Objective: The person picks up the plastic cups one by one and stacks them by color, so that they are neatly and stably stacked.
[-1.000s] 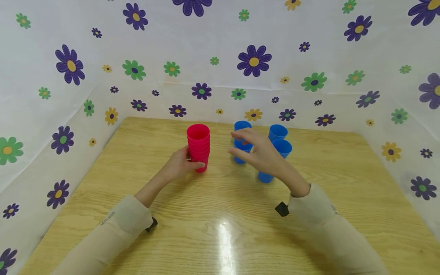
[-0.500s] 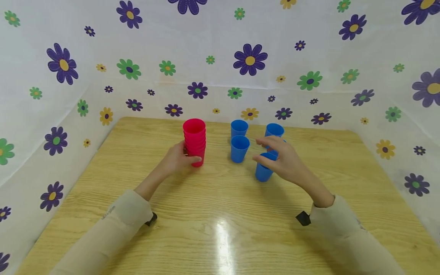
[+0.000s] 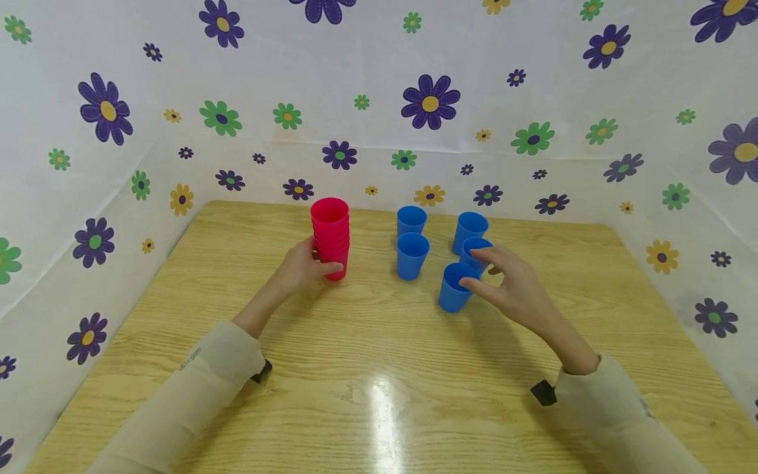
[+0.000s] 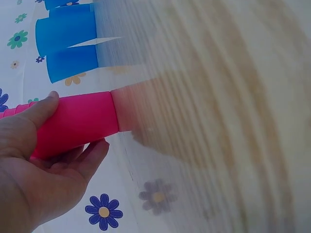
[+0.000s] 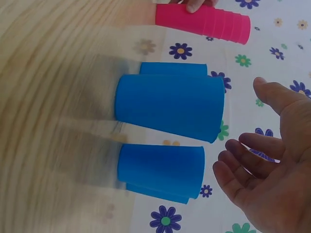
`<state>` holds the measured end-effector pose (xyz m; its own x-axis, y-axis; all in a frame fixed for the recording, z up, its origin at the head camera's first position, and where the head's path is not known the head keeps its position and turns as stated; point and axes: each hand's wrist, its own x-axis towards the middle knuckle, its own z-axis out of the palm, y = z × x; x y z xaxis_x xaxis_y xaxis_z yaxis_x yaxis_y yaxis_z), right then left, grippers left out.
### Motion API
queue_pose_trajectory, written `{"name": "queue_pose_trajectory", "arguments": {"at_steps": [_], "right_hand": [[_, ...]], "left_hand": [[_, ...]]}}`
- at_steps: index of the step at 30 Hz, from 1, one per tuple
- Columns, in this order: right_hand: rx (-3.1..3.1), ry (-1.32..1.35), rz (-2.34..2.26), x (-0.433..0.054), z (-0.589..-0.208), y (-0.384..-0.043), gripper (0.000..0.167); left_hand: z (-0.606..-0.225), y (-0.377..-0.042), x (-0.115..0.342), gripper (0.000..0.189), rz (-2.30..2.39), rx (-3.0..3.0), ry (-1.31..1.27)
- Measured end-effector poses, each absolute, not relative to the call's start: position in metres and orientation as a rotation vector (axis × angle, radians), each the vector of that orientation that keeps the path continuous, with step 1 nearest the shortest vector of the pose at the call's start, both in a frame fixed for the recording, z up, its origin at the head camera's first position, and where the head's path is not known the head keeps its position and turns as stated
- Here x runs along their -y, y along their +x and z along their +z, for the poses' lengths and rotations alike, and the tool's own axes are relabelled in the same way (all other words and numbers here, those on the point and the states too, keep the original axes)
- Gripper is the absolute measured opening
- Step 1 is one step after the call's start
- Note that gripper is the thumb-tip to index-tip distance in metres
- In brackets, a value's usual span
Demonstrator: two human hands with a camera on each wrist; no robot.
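Wood counter [image 3: 320,395], floral backdrop [image 3: 361,72]. L hand [image 3: 302,266] grips red cup stack [image 3: 330,234], ctr-L of frame; R hand [image 3: 514,289], fingers [image 5: 249,158] loosely bent, holds nothing nr 5 blue cups [image 3: 410,263], ctr-R. All prob. light, stiff, slick; best grasped low on sides.

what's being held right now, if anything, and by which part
The left hand grips the stack of red cups around its lower part; the right hand holds nothing.

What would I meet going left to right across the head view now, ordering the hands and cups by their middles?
Left hand, red cup stack, two blue cups, three blue cups, right hand.
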<state>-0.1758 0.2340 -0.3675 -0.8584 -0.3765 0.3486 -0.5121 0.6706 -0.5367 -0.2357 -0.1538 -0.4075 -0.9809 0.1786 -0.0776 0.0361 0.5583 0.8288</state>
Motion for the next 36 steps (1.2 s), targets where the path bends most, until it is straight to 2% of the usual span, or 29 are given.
{"name": "queue_pose_trajectory", "arguments": {"at_steps": [12, 27, 36], "right_hand": [[2.755, 0.67, 0.91, -0.239, -0.384, -0.175, 0.055], [2.853, 0.536, 0.923, -0.229, -0.389, -0.173, 0.069], [2.876, 0.511, 0.936, -0.228, -0.389, -0.171, 0.067]], "left_hand": [[-0.412, -0.243, 0.159, 0.056, 1.445, -2.642, 0.114], [-0.414, -0.248, 0.164, 0.059, 1.501, -2.702, 0.059], [-0.414, -0.24, 0.151, 0.073, 1.628, -2.728, 0.123]]}}
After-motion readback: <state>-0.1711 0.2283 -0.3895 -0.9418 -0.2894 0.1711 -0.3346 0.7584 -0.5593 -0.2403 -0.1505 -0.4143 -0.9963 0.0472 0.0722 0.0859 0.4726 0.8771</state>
